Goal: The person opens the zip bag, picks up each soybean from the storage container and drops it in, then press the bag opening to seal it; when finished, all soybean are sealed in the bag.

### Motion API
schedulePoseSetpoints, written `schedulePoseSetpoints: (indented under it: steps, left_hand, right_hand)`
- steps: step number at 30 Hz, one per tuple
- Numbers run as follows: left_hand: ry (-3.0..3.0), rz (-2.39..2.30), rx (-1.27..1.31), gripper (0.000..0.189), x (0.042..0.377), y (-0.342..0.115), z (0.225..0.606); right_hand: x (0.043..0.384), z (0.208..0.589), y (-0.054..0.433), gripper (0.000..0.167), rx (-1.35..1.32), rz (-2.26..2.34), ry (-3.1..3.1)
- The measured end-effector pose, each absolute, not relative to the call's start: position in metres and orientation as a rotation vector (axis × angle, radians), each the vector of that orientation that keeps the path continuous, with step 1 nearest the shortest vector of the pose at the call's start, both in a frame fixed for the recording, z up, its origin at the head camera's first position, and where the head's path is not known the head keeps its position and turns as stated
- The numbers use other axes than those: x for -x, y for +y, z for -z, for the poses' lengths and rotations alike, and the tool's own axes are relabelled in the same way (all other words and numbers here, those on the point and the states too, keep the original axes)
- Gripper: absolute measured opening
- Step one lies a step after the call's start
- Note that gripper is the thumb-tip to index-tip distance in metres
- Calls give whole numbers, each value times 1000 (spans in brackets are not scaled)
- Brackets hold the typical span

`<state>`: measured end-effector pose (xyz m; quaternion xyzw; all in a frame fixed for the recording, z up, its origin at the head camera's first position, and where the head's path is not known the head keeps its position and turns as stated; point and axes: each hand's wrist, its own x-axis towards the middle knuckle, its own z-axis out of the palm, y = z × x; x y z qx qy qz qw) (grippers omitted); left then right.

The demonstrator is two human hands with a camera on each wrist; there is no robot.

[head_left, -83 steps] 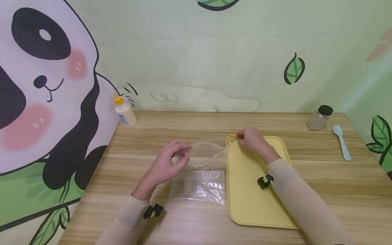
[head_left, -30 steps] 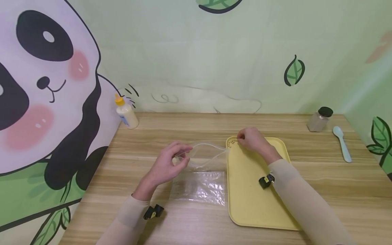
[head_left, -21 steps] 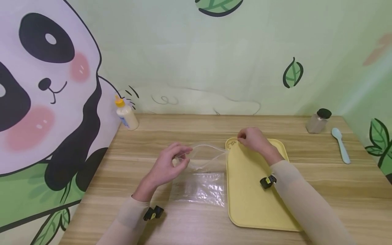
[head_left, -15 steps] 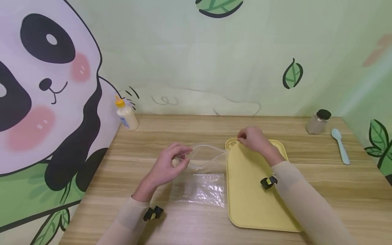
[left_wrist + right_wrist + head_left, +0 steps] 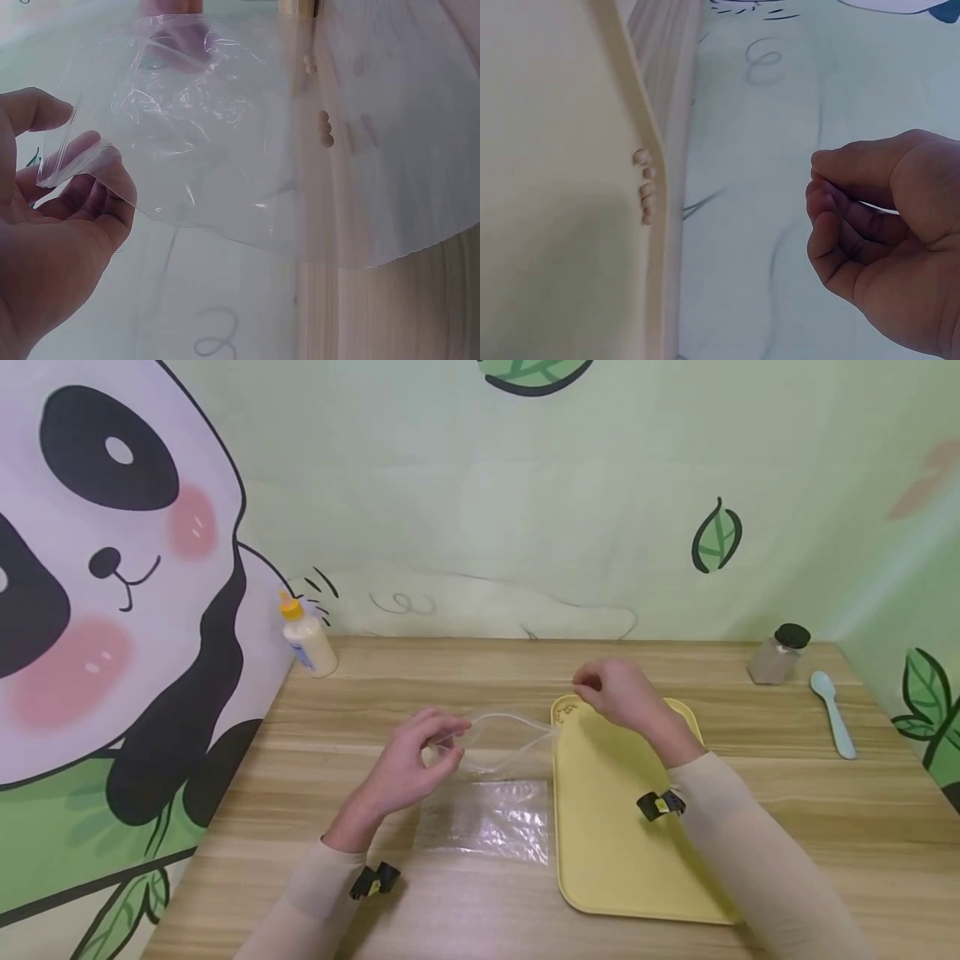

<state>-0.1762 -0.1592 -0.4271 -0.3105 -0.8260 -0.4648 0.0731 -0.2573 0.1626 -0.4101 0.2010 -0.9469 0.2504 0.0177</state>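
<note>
My left hand [image 5: 412, 760] holds the side edge of a clear zip bag [image 5: 495, 818], thumb and fingers round the plastic. The bag's mouth stands spread apart, its lower part lying flat on the table. In the left wrist view the bag [image 5: 225, 150] shows several tan beans [image 5: 325, 127] behind or inside its film. Over the far edge of the yellow tray [image 5: 630, 860] my right hand [image 5: 626, 693] hovers, thumb and fingertips pinched on a small bean that they almost wholly hide. Several more small tan beans [image 5: 646, 191] lie in the tray's far left corner.
A white bottle [image 5: 311, 643] with a yellow nozzle stands at the back left. At the back right are a jar [image 5: 778, 660] with a black lid and a light blue spoon [image 5: 834, 714]. A printed wall borders the wooden table [image 5: 465, 910].
The right hand, pinching at the tray's far corner in the earlier frames, has risen and shifted slightly left. My left hand and the bag have stayed in place.
</note>
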Motion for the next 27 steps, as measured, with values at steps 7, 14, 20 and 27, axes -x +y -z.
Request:
schedulePoseSetpoints:
  steps: [7, 14, 20, 27]
  left_hand:
    - [-2468, 1397, 944, 30, 176, -159, 426]
    - [-2484, 1399, 927, 31, 176, -159, 426]
    - [-2485, 1403, 926, 31, 176, -159, 426]
    - [-2484, 1405, 925, 31, 176, -159, 426]
  right_hand:
    - [243, 390, 151, 17, -692, -759, -2882]
    - [231, 375, 140, 14, -769, -760, -2797]
    - [221, 368, 126, 10, -881, -761, -2705]
    - [211, 366, 113, 7, -970, -800, -2616]
